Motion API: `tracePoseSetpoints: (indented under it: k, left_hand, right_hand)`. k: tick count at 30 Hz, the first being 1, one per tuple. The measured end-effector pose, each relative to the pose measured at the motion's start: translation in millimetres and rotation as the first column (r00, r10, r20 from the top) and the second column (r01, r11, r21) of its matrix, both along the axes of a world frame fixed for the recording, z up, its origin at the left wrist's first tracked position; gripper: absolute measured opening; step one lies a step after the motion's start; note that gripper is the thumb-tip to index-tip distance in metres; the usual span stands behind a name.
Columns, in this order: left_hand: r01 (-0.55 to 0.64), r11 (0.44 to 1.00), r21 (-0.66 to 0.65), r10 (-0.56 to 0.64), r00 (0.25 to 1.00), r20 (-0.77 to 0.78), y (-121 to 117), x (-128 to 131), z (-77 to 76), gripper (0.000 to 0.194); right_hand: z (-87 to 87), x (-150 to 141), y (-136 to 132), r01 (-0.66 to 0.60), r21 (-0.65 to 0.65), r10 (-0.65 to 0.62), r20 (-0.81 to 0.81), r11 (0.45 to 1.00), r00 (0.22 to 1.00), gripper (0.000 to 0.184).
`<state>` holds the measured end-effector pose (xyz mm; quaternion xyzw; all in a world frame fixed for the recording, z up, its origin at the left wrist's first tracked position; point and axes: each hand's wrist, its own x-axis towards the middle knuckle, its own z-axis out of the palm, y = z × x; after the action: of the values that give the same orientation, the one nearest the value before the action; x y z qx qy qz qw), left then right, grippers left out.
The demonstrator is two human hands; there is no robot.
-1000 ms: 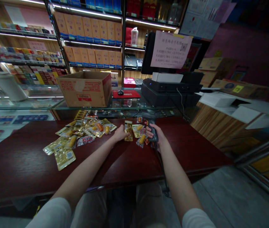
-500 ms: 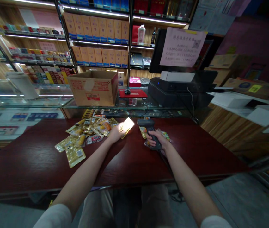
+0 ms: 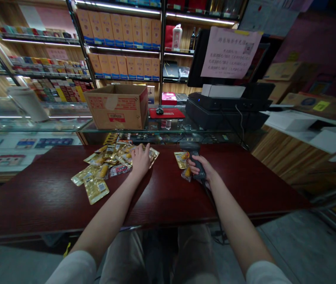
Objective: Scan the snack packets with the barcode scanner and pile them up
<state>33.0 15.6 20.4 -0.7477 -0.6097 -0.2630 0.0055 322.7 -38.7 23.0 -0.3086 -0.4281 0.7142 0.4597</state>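
My left hand (image 3: 141,159) reaches over the right end of a pile of gold snack packets (image 3: 108,156), its fingers apart and the tips among the wrappers. A gold packet (image 3: 154,156) lies just right of its thumb, partly covered by the hand. My right hand (image 3: 205,169) is wrapped around the handle of a dark barcode scanner (image 3: 196,159), whose cable runs down toward the table's front edge. Left of the scanner lies another gold packet (image 3: 181,159), with a small clear-wrapped snack (image 3: 186,173) below it. A red-and-dark packet (image 3: 119,170) sits at the pile's front.
The dark red wooden table (image 3: 162,201) stands before a glass counter. On the counter are a cardboard box (image 3: 117,108), a mouse (image 3: 159,111) on a red mat, and a monitor (image 3: 199,59) with a paper sheet. Stocked shelves rise behind.
The scanner's bright light on the packet in my left hand is gone. That hand has moved left onto the pile and loosened its fingers. My right hand still holds the scanner, slightly further right.
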Motion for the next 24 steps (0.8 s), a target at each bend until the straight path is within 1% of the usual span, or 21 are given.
tracePoseSetpoints:
  k: [1,2,4,5,6,7,9,11,13,16,18,20,21,22,23,24]
  left_hand:
    - [0.016,1.000,0.017,-0.015,0.999,-0.046,-2.2,0.7,1.6,0.062]
    - [0.073,0.997,0.006,-0.072,0.994,-0.082,-4.3,2.3,2.1,0.060]
    - [0.236,0.968,-0.081,-0.245,0.960,-0.134,-7.8,7.9,-0.7,0.053]
    - [0.299,0.944,-0.138,-0.318,0.936,-0.149,-9.0,11.3,-3.9,0.049]
    - [0.331,0.924,-0.190,-0.362,0.919,-0.158,-9.7,14.4,-7.9,0.048]
    - [0.331,0.916,-0.226,-0.371,0.913,-0.167,-9.5,16.5,-12.1,0.049]
    - [0.268,0.933,-0.241,-0.316,0.929,-0.190,-6.5,16.7,-19.6,0.050]
    - [0.194,0.961,-0.195,-0.236,0.946,-0.220,-0.4,10.6,-23.5,0.050]
    - [0.138,0.983,-0.125,-0.166,0.954,-0.249,6.5,0.9,-24.1,0.049]
    - [0.070,0.996,-0.047,-0.079,0.962,-0.261,12.4,-9.9,-21.7,0.048]
    - [0.043,0.999,-0.001,-0.042,0.968,-0.247,11.7,-8.0,-19.3,0.047]
    - [0.069,0.997,0.037,-0.060,0.975,-0.212,8.5,4.3,-16.7,0.046]
    - [0.103,0.994,0.031,-0.095,0.978,-0.187,6.6,14.1,-15.3,0.046]
    - [0.145,0.989,-0.005,-0.144,0.977,-0.156,4.9,26.1,-14.1,0.045]
    - [0.189,0.980,-0.071,-0.196,0.973,-0.122,3.5,39.6,-13.0,0.046]
    - [0.222,0.959,-0.177,-0.240,0.967,-0.086,2.6,54.1,-12.2,0.047]
  right_hand:
    - [0.3,2.7,0.5,0.005,-0.009,-0.005,0.001,1.000,1.000,0.037]
    - [0.7,5.1,1.0,0.011,-0.019,-0.011,0.004,1.000,1.000,0.037]
    - [1.1,8.3,1.4,0.032,-0.033,-0.032,0.009,0.999,0.999,0.036]
    - [1.2,8.9,1.4,0.052,-0.031,-0.051,0.006,0.998,0.999,0.035]
    - [1.2,8.8,1.5,0.079,-0.022,-0.079,-0.002,0.997,0.997,0.032]
    - [1.3,8.5,1.6,0.109,-0.009,-0.109,-0.013,0.994,0.994,0.029]
    - [2.0,8.1,2.1,0.165,0.016,-0.165,-0.022,0.986,0.986,0.029]
    - [4.5,10.9,2.7,0.207,0.031,-0.207,0.005,0.978,0.978,0.036]
    - [8.7,18.8,2.1,0.248,0.039,-0.250,0.058,0.968,0.967,0.040]
    - [14.5,37.4,-3.2,0.301,0.060,-0.307,0.142,0.952,0.941,0.043]
    - [14.3,49.7,-9.5,0.323,0.069,-0.330,0.156,0.944,0.931,0.043]
    - [9.9,58.6,-16.3,0.345,0.064,-0.350,0.116,0.937,0.929,0.042]
    - [6.7,61.4,-19.3,0.354,0.056,-0.358,0.084,0.934,0.930,0.041]
    - [3.5,63.5,-21.9,0.360,0.047,-0.362,0.048,0.932,0.931,0.039]
    - [0.5,64.9,-23.8,0.361,0.036,-0.362,0.012,0.932,0.932,0.037]
    - [-2.0,65.9,-25.2,0.355,0.024,-0.355,-0.019,0.934,0.935,0.035]
